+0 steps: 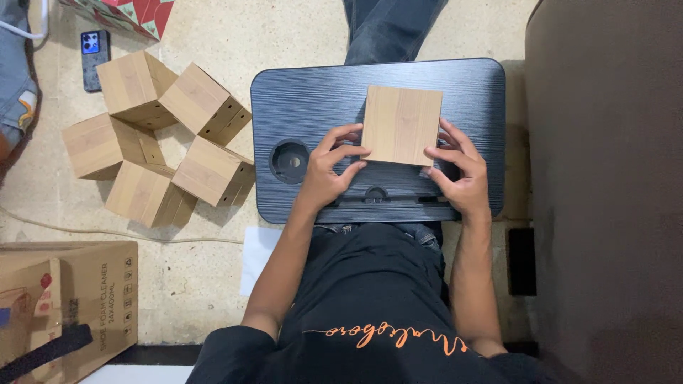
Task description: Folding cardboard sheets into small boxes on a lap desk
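1. Pale tiled floor (213, 284) lay under the whole scene, and a dark lap tabletop (313, 92) sat across the person's legs, directly beneath both hands.

2. One wood-grain box (402, 125) stood on the tabletop between the hands, its square top face turned toward the camera and its sides closed as far as the view showed.

3. The left hand (329, 171) pressed its fingertips against the box's near-left corner, with the thumb and fingers curled in narrowly on that edge.

4. The right hand (459, 171) cupped the box's right edge and near-right corner, fingers spread a little wider and touching the side.

5. Both hands gripped the box from opposite sides, and neither held anything else.

6. Well to the left of the left hand, five finished boxes (160, 139) of the same wood-grain look sat on the floor in a loose ring, touching or nearly touching one another.

7. Judging from that cluster, five boxes looked done and the one between the hands seemed to be in its last pressing or squaring step; how many remained could not be told, since no flat blanks showed in view.

8. Farther left of the cluster lay a phone (94, 58), and near the person's left elbow stood a cardboard carton (92, 291) and a white sheet (257, 257).

9. A round cup recess (289, 161) in the tabletop sat just left of the left hand, holding nothing.
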